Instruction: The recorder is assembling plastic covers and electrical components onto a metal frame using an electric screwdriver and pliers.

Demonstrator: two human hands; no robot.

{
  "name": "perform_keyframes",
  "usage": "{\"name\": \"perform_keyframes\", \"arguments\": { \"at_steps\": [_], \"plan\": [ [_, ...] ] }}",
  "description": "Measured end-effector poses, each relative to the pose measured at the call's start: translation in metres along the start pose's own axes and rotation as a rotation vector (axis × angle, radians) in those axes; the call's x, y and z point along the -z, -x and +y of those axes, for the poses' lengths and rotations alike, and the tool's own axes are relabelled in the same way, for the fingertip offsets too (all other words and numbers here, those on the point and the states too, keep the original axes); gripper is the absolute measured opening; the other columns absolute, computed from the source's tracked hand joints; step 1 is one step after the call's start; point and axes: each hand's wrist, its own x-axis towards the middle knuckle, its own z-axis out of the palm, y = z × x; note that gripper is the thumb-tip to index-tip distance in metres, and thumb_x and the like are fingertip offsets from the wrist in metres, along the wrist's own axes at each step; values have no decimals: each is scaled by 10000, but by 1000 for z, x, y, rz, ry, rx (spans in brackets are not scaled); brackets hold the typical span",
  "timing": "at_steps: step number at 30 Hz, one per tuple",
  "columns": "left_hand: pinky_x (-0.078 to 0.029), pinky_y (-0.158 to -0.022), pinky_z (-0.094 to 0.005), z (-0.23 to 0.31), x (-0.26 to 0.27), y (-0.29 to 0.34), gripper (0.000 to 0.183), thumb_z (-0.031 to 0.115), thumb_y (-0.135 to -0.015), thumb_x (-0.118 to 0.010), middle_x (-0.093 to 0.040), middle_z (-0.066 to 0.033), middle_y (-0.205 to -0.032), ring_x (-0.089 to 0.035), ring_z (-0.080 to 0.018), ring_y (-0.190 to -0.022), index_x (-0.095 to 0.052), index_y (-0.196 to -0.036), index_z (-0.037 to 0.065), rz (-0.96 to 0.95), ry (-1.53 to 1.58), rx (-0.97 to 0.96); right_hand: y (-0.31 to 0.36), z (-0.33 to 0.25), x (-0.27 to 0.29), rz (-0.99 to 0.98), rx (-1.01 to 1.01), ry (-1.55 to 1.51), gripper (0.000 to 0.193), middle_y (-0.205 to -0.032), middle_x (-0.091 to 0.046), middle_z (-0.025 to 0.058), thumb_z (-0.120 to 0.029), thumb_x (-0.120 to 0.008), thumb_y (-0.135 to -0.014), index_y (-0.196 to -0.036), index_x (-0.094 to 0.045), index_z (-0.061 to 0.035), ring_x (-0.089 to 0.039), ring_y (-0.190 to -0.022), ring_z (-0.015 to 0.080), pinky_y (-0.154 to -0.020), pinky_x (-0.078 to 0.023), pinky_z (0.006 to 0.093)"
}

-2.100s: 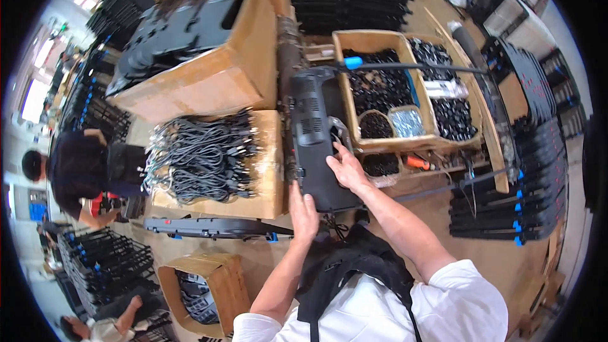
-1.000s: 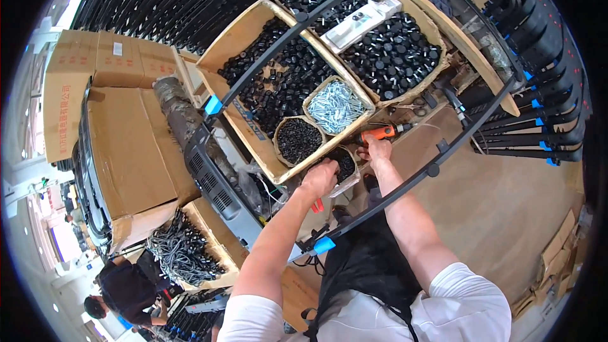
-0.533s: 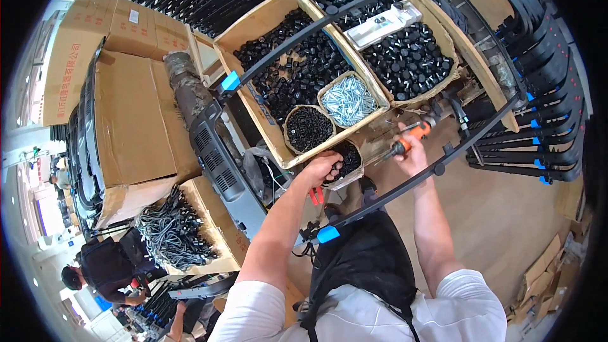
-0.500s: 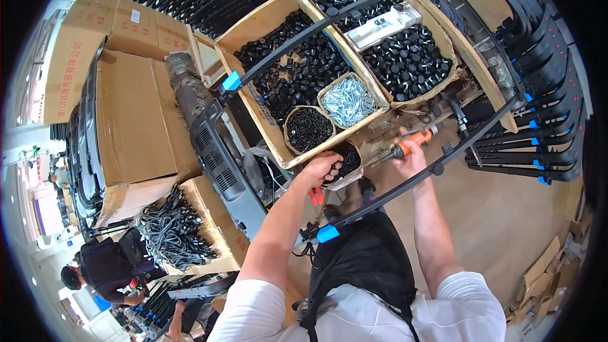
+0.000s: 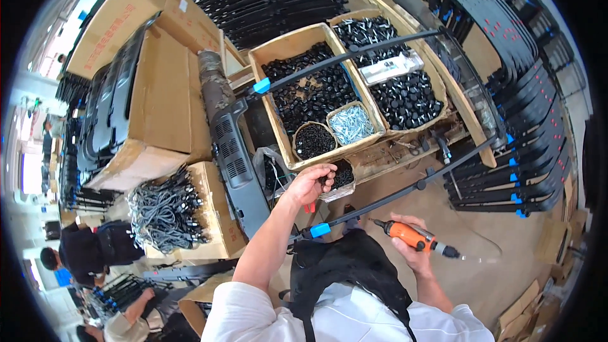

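Note:
My left hand [image 5: 311, 183] is closed, its curled fingers at the edge of a small box of black screws [image 5: 344, 176]; whatever is between the fingertips is too small to make out. An orange power screwdriver [image 5: 410, 235] is gripped in my right hand [image 5: 416, 262], its bit pointing left and a cable trailing from its back end. Between the hands and the large parts bins runs a black tubular frame [image 5: 394, 200] with blue end pieces, its near bar passing just beyond the screwdriver.
A wooden bin [image 5: 258, 69] holds black plastic parts, a tub of silver screws [image 5: 350, 123] and a tub of dark screws [image 5: 314, 141]. Black knobs with bolts [image 5: 408, 98] fill the neighbouring box. Bundled cables [image 5: 168, 209] and cartons stand left; stacked black frames [image 5: 506, 183] right. Other people work at far left.
My right hand has drawn the screwdriver back from the frame's near bar toward my body. My left hand has lifted slightly from the small screw box. The view has shifted.

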Motion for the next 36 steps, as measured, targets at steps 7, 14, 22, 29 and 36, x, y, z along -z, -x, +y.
{"name": "perform_keyframes", "arguments": {
  "at_steps": [7, 14, 22, 29, 36],
  "plan": [
    [-368, -529, -200, -22, -35, 64, 188, 216, -1073, -614, -551, -1, -923, -498, -88, -717, -604, -1197, 77, -35, 431, -245, -94, -55, -49, -291, 190, 103, 546, -1315, -690, 139, -83, -848, -850, -1321, -579, -30, -677, -1162, 208, -1046, -526, 361],
    [-411, -521, -229, -29, -23, 112, 157, 175, -1044, -649, -586, -9, -833, -540, -97, -673, -635, -1165, 76, 70, 518, -536, -130, -67, -130, -490, 271, 19, 558, -1292, -682, 192, -47, -806, -872, -1348, -518, -10, -664, -1195, 245, -1054, -533, 395],
    [-441, -566, -223, -5, 31, 147, 136, 121, -1034, -654, -635, -19, -872, -592, -97, -747, -637, -1159, 70, 63, 522, -588, -136, -56, -212, -538, 175, 62, 550, -1240, -707, 174, -94, -801, -887, -1351, -521, -2, -666, -1172, 229, -1039, -531, 380],
    [-428, -581, -230, 19, 69, 161, 139, 113, -1027, -649, -675, -26, -953, -567, -99, -714, -653, -1164, 93, 11, 503, -591, -137, -58, -259, -459, 118, 106, 546, -1243, -706, 175, -111, -808, -887, -1341, -522, -5, -667, -1171, 237, -1058, -521, 389],
    [-423, -584, -222, 25, 84, 167, 137, 119, -1030, -650, -637, 7, -873, -561, -93, -700, -646, -1165, 95, -16, 503, -563, -138, -63, -282, -443, 121, 164, 522, -1251, -703, 190, -94, -793, -896, -1333, -523, -3, -676, -1157, 247, -1055, -525, 402]
  ]
}}
